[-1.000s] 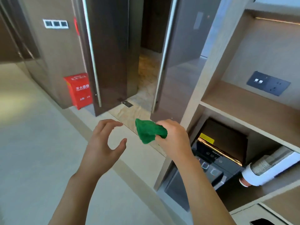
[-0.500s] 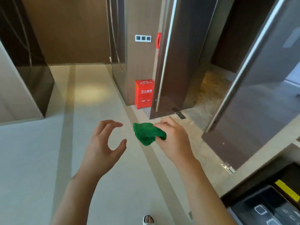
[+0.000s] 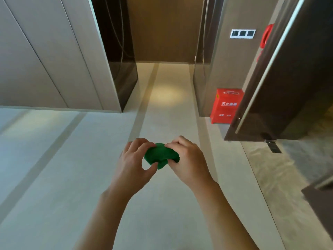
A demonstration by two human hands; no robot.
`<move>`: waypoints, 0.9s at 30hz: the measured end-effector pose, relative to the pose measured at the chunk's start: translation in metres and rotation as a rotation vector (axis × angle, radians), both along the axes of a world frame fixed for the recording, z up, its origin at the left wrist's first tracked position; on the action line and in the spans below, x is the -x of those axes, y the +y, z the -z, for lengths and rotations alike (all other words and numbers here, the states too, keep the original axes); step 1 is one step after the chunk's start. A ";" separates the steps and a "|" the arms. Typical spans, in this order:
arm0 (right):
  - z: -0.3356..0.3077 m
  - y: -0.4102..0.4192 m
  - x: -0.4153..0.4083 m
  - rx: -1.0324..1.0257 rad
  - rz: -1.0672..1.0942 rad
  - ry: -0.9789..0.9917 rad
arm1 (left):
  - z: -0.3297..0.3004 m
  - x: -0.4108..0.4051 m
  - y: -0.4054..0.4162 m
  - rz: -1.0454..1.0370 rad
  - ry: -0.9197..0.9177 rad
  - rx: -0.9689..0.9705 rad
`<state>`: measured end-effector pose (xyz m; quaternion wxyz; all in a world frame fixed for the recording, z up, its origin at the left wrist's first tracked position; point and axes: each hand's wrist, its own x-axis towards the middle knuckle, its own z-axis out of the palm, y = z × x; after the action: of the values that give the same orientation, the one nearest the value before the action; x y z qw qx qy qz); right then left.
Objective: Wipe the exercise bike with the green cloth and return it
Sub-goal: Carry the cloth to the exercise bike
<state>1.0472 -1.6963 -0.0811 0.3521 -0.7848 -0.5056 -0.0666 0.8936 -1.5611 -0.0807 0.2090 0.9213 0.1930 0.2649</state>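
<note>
1. Between the two hands, above the pale floor (image 3: 72,177), the green cloth (image 3: 161,156) is held bunched; the left hand (image 3: 134,159) pinches its left edge with curled fingers (image 3: 144,144) and thumb, and the right hand (image 3: 187,159) grips its right side, fingers folded over the fabric.
2. Around the hands, only open floor is seen, leading to a corridor ahead; a red fire-extinguisher box (image 3: 227,105) stands at the wall on the right, beside an open dark door (image 3: 288,78).
3. No exercise bike is shown, so wiping is judged not yet begun.
4. A drop is judged possible: the cloth is held only at its edges, and it could slip to the floor if one pinch is loosened during unfolding while walking.
</note>
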 end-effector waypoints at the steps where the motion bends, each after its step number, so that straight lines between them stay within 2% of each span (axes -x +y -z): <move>1: 0.002 0.005 -0.008 -0.003 -0.034 0.016 | 0.001 -0.006 0.002 -0.034 0.020 -0.021; 7: 0.017 0.029 -0.040 -0.060 -0.232 0.160 | 0.001 -0.024 0.011 -0.246 0.008 -0.115; 16: 0.044 0.061 -0.054 -0.123 -0.375 0.410 | 0.008 0.004 0.032 -0.433 -0.064 -0.055; 22: 0.044 0.093 -0.027 -0.118 -0.424 0.398 | 0.025 0.045 0.046 -0.480 -0.067 0.065; 27: 0.041 0.125 0.019 -0.039 -0.492 0.343 | 0.029 0.095 0.062 -0.528 -0.088 0.070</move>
<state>1.0285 -1.5712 -0.1221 0.4531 -0.6314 -0.6125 0.1444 0.7987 -1.4988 -0.1097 0.1727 0.8188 0.4266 0.3431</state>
